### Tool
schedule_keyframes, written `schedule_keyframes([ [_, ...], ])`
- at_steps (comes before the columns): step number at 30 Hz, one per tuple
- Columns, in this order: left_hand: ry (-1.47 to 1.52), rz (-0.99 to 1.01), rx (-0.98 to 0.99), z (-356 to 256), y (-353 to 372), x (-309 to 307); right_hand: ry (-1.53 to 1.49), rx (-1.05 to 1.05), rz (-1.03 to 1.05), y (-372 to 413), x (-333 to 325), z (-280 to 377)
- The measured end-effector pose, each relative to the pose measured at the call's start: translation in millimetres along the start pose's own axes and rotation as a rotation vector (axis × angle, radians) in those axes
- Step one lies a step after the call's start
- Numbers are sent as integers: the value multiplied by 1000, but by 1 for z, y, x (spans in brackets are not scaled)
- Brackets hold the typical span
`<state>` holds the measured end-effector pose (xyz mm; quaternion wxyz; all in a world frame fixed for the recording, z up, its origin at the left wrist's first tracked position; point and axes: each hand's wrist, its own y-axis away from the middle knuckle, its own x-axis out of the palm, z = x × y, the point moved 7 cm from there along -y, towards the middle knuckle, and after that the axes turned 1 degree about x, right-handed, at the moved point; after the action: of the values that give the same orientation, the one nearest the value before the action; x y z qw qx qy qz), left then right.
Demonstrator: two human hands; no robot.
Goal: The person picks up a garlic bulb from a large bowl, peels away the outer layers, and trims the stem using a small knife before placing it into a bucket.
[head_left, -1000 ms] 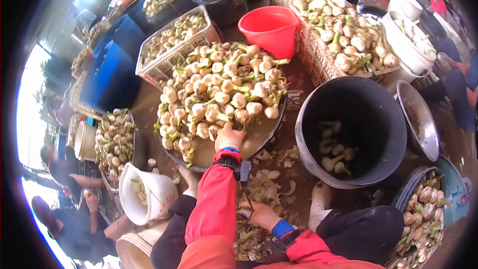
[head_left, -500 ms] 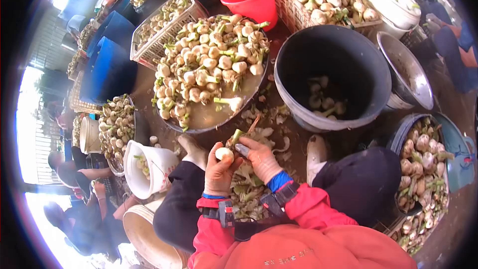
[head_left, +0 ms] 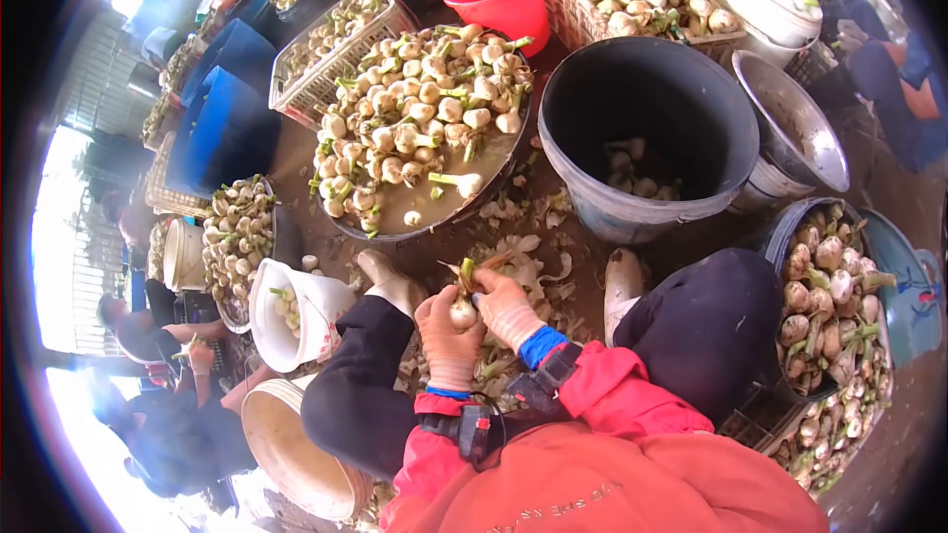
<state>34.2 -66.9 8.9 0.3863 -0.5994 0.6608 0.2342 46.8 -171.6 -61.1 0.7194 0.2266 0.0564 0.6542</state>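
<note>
Low between my knees, my left hand (head_left: 449,338) is closed around a garlic bulb (head_left: 462,313) with a short green stem and dry, brownish strips of skin at its top. My right hand (head_left: 508,310) is closed too, its thumb and fingers pinching at the bulb's side near the stem; the fingertips are partly hidden. Beyond the hands stands a wide round basin (head_left: 456,222) heaped with trimmed garlic bulbs (head_left: 410,109). Peeled garlic skins (head_left: 518,257) litter the floor beneath and in front of the hands.
A deep dark bucket (head_left: 592,207) holding several bulbs stands ahead right. A white bucket (head_left: 321,316) is by my left knee, a filled tub (head_left: 790,227) by my right. A red bucket (head_left: 504,5) and garlic crates (head_left: 296,89) stand farther back. Other people (head_left: 178,415) sit at left.
Both hands have drawn slightly lower, and the bulb has turned between them, now more covered by my fingers. A small pale piece shows in the basin near its front edge. The view has shifted slightly.
</note>
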Motion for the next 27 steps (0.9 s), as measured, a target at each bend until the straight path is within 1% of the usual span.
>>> schedule_keyframes([
  [1, 115, 12, -71, 5, 0, -3, -45, -85, 32, 2, 1, 9],
  [2, 114, 5, -71, 8, -1, -7, -90, -171, 66, 4, 2, 19],
  [3, 906, 83, -352, 25, 4, 3, -30, -201, 102, 7, 1, 24],
  [4, 1702, 159, -623, 24, 13, 19, -30, -202, 111, 13, -1, 34],
  [6, 1754, 142, -633, 26, 15, 15, -229, -246, 216, 23, 2, 53],
  [7, 1809, 140, -646, 27, 16, 15, -304, -212, 233, 19, 5, 44],
  [8, 1865, 141, -658, 26, 16, 16, -305, -214, 234, 17, 6, 37],
  [9, 1791, 115, -652, 31, 16, 18, -394, -201, 240, 16, 6, 30],
  [10, 1792, 119, -652, 31, 17, 18, -482, -187, 245, 15, 5, 29],
  [11, 1590, 161, -606, 31, 17, 18, -482, -190, 240, 14, 5, 29],
  [12, 1388, 201, -558, 31, 15, 17, -410, -53, 211, 10, 6, 19],
  [13, 1129, 145, -573, 27, 15, 14, -338, 85, 181, 8, 6, 9],
  [14, 728, 153, -345, 37, 11, 14, -339, 86, 179, 8, 5, 8],
  [16, 508, 4, -136, 20, 8, 1, -375, 119, 91, 7, 0, 6],
  [17, 507, 4, -133, 15, 4, -3, -443, 100, 87, 8, -1, 12],
  [18, 957, 21, -342, 21, 6, 2, -444, 103, 87, 9, -2, 14],
  [19, 1405, 34, -555, 24, 11, 12, -555, 45, 143, 10, -1, 20],
  [20, 1618, 130, -658, 28, 11, 21, -667, -13, 201, 11, 0, 25],
  [22, 1669, 290, -826, 35, 7, 30, -711, -11, 222, 3, 2, 15],
  [23, 1668, 290, -827, 38, 6, 33, -711, 13, 208, -1, 0, 7],
  [25, 1149, -30, -908, 67, 11, 23, -751, 58, 159, -7, -3, -3],
  [26, 1148, -27, -910, 65, 13, 28, -752, 59, 156, -8, -2, -3],
  [27, 1067, -64, -717, 56, 10, 24, -766, 69, 89, -8, -4, -6],
])
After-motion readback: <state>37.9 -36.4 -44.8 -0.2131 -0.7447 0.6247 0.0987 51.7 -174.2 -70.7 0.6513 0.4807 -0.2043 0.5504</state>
